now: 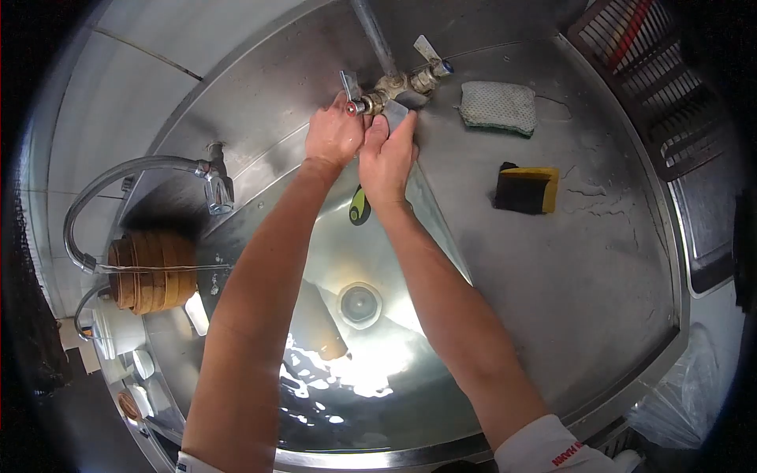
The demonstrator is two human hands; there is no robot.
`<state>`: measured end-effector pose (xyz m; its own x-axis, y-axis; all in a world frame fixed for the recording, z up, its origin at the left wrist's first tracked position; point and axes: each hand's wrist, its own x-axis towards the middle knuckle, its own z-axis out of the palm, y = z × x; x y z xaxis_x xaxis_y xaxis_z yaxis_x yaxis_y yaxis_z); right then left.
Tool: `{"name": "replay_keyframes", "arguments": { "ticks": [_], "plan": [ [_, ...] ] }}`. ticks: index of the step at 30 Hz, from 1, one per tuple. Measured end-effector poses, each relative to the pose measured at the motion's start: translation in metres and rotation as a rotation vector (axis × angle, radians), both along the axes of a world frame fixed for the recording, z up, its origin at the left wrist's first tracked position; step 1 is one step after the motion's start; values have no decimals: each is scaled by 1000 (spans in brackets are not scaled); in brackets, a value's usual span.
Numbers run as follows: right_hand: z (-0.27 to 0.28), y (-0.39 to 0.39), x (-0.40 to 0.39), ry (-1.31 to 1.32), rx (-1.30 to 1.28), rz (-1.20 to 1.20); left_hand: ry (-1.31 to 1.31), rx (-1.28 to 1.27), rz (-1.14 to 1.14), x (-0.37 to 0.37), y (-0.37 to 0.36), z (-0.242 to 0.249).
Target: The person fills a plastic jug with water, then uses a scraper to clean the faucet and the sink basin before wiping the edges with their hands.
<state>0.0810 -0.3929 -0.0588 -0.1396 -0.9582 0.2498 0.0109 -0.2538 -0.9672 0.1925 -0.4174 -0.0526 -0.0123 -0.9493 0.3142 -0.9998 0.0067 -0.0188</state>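
My left hand (pixel 335 132) is closed at the brass tap (pixel 392 85), its knuckles just beneath the red-marked valve, with most fingers hidden. Close beside it, my right hand (pixel 386 162) pinches a flat grey piece (pixel 397 112) between thumb and fingers, just below the tap body. A black-and-green handle (pixel 359 206) shows beneath my right wrist; its upper part is hidden, and I cannot tell whether it belongs to the grey piece. Both forearms reach across a steel sink (pixel 441 229) filled with water, above its round drain (pixel 359 305).
On the right steel surface lie a pale scouring sponge (pixel 498 106) and a black-and-yellow pad (pixel 527 189). A hose spout (pixel 134 163) runs water at left, near stacked bamboo steamers (pixel 154 272). A brown plastic rack (pixel 639 71) stands upper right, a clear bag (pixel 678 394) lower right.
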Motion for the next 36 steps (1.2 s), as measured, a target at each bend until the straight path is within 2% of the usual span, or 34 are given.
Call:
{"name": "replay_keyframes", "arguments": {
  "ticks": [13, 17, 20, 24, 27, 30, 33, 36],
  "plan": [
    [-22, -9, 7, -73, -85, 27, 1, -67, -36, 3, -1, -5],
    [-16, -8, 0, -285, 129, 252, 37, 2, 35, -1, -2, -3],
    [11, 1, -11, -720, 307, 314, 35, 50, 58, -2, -1, 2],
    [15, 1, -5, -487, 404, 182, 2, 4, 34, -1, -3, 0],
    [-3, -1, 2, -179, 183, 66, -11, 13, 45, -1, -2, -1],
    [-4, 2, 3, 20, 18, -24, -28, -49, -16, 0, -2, -2],
    [4, 2, 3, 73, 125, -20, -10, -35, 9, -1, -3, -2],
    [7, 4, 9, 99, 63, -145, -13, -66, -9, -3, -2, 0]
  ]
}}
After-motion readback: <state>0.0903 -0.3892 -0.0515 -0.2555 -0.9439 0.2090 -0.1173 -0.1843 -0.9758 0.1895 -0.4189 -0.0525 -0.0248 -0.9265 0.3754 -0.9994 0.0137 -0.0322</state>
